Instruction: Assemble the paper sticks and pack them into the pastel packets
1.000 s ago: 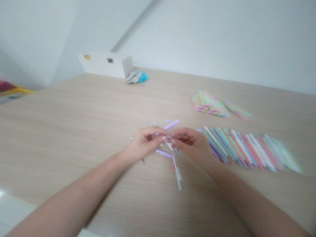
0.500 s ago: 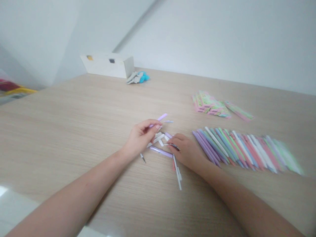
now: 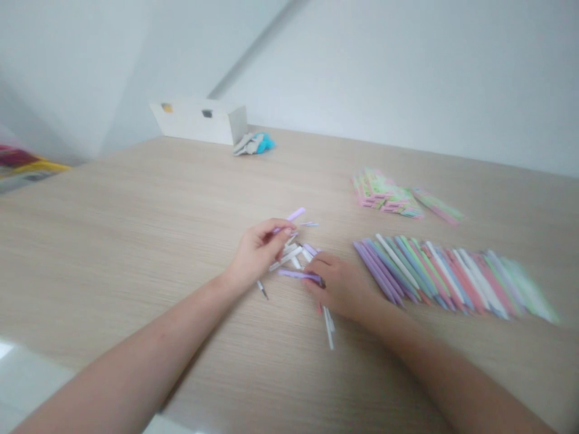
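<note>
Pinching a lilac pen barrel [image 3: 295,214] between thumb and fingertips, the left hand [image 3: 257,253] has it pointing up and to the right, its long axis slanting toward the far side of the wood-grain table [image 3: 136,241]. The right hand [image 3: 339,286] curls over a second lilac barrel [image 3: 294,274] lying almost crosswise, one end poking out left; can't tell whether it's gripped or just covered. Between the hands, a loose heap of white pen parts [image 3: 287,258]. Just right of the right hand, a fanned row of pastel pens [image 3: 452,277] lies close, with pink-and-green packets [image 3: 384,196] beyond. The tabletop stretches well left, and the near edge passes under the left forearm [image 3: 136,367]. Up at the far edge, a white box [image 3: 199,122] stands against the wall.
</note>
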A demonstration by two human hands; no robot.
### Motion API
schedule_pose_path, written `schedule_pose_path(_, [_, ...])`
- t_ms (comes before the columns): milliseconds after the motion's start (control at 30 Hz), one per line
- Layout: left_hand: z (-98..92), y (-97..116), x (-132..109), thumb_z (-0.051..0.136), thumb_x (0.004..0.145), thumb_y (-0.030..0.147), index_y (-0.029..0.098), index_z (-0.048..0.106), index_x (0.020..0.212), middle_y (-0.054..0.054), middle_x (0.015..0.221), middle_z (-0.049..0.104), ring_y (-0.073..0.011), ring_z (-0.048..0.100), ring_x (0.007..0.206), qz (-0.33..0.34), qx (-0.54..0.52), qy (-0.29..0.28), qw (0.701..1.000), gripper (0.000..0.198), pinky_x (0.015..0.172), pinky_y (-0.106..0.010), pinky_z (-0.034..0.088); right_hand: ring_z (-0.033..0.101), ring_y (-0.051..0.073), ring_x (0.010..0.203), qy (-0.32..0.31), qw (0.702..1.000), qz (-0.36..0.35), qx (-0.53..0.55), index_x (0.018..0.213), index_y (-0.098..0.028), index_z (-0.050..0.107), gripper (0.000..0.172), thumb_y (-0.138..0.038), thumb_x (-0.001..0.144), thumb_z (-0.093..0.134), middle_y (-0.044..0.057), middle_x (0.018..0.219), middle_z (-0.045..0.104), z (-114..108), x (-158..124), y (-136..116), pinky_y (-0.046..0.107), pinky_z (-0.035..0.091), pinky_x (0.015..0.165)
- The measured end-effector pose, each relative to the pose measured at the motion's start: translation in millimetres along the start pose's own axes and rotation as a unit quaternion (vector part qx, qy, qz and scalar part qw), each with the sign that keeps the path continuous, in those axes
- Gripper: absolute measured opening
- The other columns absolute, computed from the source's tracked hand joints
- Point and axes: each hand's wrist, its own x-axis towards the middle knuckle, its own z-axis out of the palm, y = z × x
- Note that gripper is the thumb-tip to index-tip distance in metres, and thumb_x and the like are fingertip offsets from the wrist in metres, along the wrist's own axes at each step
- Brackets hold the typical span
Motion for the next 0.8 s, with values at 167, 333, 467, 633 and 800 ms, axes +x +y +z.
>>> schedule_pose_path(167, [-2.4, -1, -1, 0.063, 0.078, 0.037, 0.016, 0.066, 0.092, 0.005, 0.05, 0.049, -0.0072, 0.045, 0.044, -0.007, -0.051, -0.008, 0.999, 0.025, 0.045, -0.019, 0.036, 0.053, 0.011, 0.055, 0.023, 0.985, 0.081, 0.153, 0.086, -0.02, 0.059, 0.011, -0.024, 0.088, 0.049, -0.002, 0.064, 0.057, -2, 0, 4, 0.022, 0.039, 0.052])
schedule_pose_path(333, [-3.1, -6, -1, 0.062, 0.08, 0.036, 0.017, 0.066, 0.094, 0.005, 0.051, 0.049, -0.0069, 0.045, 0.044, -0.014, -0.06, -0.027, 0.998, 0.024, 0.045, -0.019, 0.037, 0.058, 0.014, 0.073, 0.022, 0.995, 0.026, 0.096, 0.083, -0.018, 0.061, 0.012, -0.018, 0.087, 0.049, 0.003, 0.08, 0.062, -4, 0, -3, 0.025, 0.044, 0.067])
schedule_pose_path(467, [-4.3, -12, 3, 0.063, 0.078, 0.036, 0.017, 0.065, 0.092, 0.006, 0.05, 0.046, -0.0066, 0.043, 0.043, -0.023, -0.063, -0.003, 0.998, 0.024, 0.042, -0.019, 0.035, 0.058, 0.018, 0.087, -0.012, 0.997, -0.022, 0.072, 0.101, -0.018, 0.059, 0.025, -0.036, 0.084, 0.057, 0.007, 0.103, 0.06, -9, -5, -27, 0.03, 0.045, 0.076])
schedule_pose_path(633, [-2.7, -12, 2, 0.062, 0.08, 0.036, 0.016, 0.065, 0.092, 0.006, 0.048, 0.046, -0.0066, 0.041, 0.041, -0.031, -0.051, -0.011, 0.998, 0.024, 0.042, -0.018, 0.034, 0.059, 0.019, 0.086, -0.108, 0.992, -0.059, -0.002, 0.103, -0.02, 0.06, 0.028, -0.04, 0.084, 0.057, 0.006, 0.099, 0.062, -3, -8, -41, 0.03, 0.046, 0.074])
schedule_pose_path(800, [-0.4, -9, -1, 0.061, 0.08, 0.036, 0.016, 0.065, 0.092, 0.006, 0.048, 0.046, -0.007, 0.041, 0.042, -0.032, -0.05, -0.019, 0.998, 0.023, 0.042, -0.019, 0.033, 0.059, 0.018, 0.083, -0.118, 0.991, -0.04, -0.04, 0.095, -0.018, 0.062, 0.018, -0.03, 0.088, 0.05, 0.007, 0.093, 0.063, 4, -7, -32, 0.029, 0.045, 0.075])
